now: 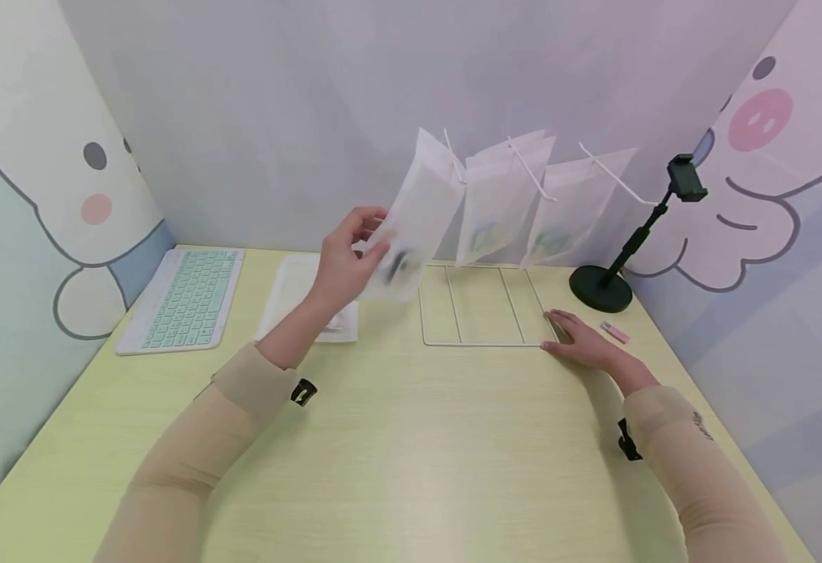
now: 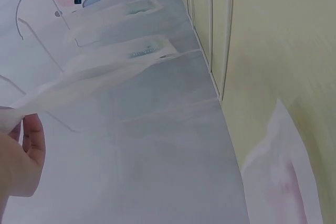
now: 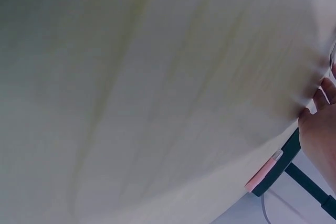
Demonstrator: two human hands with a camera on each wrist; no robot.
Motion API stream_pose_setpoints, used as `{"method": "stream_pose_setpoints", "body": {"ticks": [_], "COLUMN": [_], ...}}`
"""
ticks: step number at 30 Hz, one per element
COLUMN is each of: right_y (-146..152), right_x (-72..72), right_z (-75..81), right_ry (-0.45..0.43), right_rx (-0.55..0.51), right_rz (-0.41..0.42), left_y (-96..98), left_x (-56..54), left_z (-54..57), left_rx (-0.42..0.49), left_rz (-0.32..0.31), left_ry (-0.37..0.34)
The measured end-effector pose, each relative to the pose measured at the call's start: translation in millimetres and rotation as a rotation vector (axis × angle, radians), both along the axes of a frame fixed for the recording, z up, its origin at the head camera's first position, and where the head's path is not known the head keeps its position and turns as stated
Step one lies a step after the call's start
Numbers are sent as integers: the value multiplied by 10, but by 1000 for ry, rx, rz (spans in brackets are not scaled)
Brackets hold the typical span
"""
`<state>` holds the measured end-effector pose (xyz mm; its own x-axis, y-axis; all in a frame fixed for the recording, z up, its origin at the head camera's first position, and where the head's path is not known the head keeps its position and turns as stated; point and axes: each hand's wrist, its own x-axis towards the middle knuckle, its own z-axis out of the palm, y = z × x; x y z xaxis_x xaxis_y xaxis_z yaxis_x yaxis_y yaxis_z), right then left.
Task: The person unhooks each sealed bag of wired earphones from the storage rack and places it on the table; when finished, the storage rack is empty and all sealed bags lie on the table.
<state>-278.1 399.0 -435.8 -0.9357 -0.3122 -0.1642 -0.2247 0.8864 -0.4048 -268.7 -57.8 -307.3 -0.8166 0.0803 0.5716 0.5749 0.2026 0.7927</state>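
Observation:
My left hand (image 1: 347, 262) pinches the left edge of a translucent white bag (image 1: 421, 207) with a dark printed patch near its bottom. This bag tilts beside the leftmost prong of a white wire rack (image 1: 481, 344); whether it hangs on that prong, I cannot tell. Two similar bags, a middle one (image 1: 502, 199) and a right one (image 1: 572, 207), hang at the other prongs. My right hand (image 1: 583, 344) rests on the table at the rack's right front corner, fingers spread and touching the base wire. In the left wrist view, the left hand (image 2: 23, 156) shows at the edge.
Another white bag (image 1: 291, 285) lies flat behind my left forearm. A keyboard with mint keys (image 1: 192, 301) is at the left. Right of the rack stand a black phone stand (image 1: 601, 288) and a small pink stick-like item (image 1: 615, 332). Walls enclose the table's back and sides.

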Motion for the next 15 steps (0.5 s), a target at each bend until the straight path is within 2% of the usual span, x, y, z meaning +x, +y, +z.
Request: {"method": "stream_pose_setpoints", "body": {"ticks": [9,15], "right_y": [-1,-11], "right_x": [2,13], "right_z": [5,5], "right_ry": [8,25], "right_rx": [4,-1], "right_rz": [4,13], "left_y": [-35,-79], "left_x": [179,277], "left_z": [40,51], "left_rx": [-3,-5], "left_rz": [-10,-49], "left_ry": [-16,-15]}}
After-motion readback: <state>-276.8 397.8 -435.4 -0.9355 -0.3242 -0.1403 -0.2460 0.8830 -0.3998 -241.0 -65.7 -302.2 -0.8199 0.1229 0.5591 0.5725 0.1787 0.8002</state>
